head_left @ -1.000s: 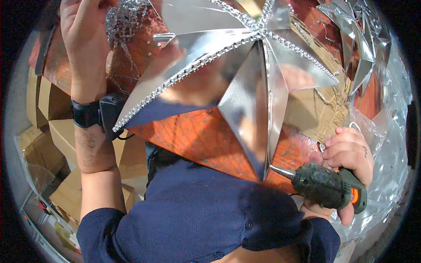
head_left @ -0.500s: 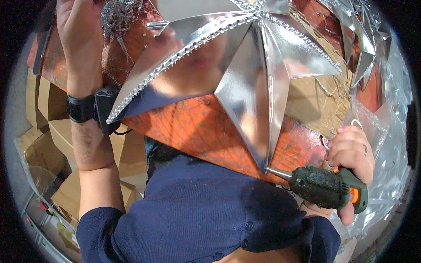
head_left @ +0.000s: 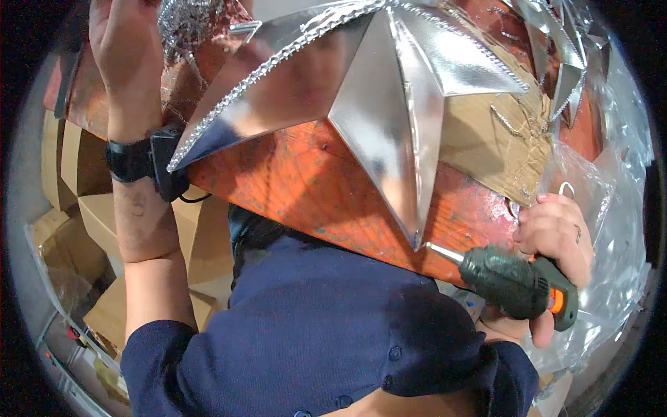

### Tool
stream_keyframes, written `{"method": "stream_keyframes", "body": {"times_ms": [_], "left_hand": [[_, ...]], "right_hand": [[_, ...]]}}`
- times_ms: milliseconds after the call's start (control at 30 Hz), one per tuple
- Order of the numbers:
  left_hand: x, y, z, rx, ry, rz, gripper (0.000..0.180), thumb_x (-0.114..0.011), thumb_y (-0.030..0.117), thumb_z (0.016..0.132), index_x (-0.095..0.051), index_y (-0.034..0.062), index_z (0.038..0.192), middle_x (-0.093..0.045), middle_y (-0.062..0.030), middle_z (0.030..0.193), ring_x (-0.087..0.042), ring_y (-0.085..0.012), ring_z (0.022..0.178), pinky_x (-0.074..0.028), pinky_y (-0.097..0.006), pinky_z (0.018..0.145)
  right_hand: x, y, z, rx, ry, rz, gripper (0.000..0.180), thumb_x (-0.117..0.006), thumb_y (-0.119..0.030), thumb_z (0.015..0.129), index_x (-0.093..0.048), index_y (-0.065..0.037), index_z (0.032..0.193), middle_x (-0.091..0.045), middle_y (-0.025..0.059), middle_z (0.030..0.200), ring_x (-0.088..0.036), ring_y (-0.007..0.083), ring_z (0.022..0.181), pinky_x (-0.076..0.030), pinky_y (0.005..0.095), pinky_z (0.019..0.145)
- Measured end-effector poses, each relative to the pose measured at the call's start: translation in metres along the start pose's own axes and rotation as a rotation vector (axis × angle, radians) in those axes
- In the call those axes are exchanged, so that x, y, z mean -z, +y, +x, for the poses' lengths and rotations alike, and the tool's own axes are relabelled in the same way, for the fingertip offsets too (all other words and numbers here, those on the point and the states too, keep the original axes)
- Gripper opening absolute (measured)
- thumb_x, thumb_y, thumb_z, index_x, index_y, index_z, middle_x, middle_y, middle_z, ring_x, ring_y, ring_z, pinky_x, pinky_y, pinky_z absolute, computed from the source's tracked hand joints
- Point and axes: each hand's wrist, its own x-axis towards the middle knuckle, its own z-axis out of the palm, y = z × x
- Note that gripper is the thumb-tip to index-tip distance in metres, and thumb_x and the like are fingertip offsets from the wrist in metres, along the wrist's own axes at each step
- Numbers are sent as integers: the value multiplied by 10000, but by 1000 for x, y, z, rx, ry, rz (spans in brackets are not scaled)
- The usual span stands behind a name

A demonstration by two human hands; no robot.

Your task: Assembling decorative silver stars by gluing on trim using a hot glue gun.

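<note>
A shiny silver star decoration (head_left: pixel 375 132) with raised, folded points lies over the orange work surface. Silver bead trim (head_left: pixel 264 69) runs along its left and right ridges. The ridge of its near point carries a thin, glossy, whitish line, which looks like glue. My right hand (head_left: pixel 556 233) is closed round a dark green hot glue gun (head_left: pixel 504 281), whose metal nozzle sits just right of the star's near tip, slightly apart. Up at the far left, my left hand (head_left: pixel 128 52) is beside a tangled heap of silver bead trim (head_left: pixel 191 31); its fingers are cut off by the frame.
The scuffed orange table (head_left: pixel 299 174) has brown cardboard (head_left: pixel 490 149) on it, under the star's right side. More silver stars (head_left: pixel 559 62) stand at the far right, near clear plastic wrap (head_left: pixel 618 208). Cardboard boxes (head_left: pixel 97 222) are at the left below the table.
The star has shifted slightly away and to the left. The glue gun's nozzle has moved up a little, from the star's near tip to just right of it. My left hand stays at the far left.
</note>
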Motion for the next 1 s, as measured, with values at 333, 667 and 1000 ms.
{"method": "stream_keyframes", "body": {"times_ms": [333,667,1000], "left_hand": [[21,89,-38,313,-402,304,218,-487,158,1006,-620,-13,977,-606,-30,883,-520,-75,790,-404,-203,722],[12,132,-65,362,-743,235,132,-654,64,853,-618,-2,961,-670,-118,931,-647,-187,815,-507,-299,742],[-19,141,-75,333,-1106,-49,304,-648,72,844,-580,77,1140,-618,-121,1074,-617,-324,1013,-509,-385,830]], "right_hand": [[6,-2,-17,-172,-139,-569,299,-676,-305,799,-624,-34,914,-663,122,928,-633,318,847,-484,415,770],[0,-3,-27,-420,-193,-571,556,-553,112,706,-527,-47,1238,-496,159,1348,-453,364,1253,-362,436,1058],[-42,-59,26,-383,1,19,738,-765,-418,764,-492,-12,1316,-607,158,1170,-617,303,988,-497,367,839]]}}
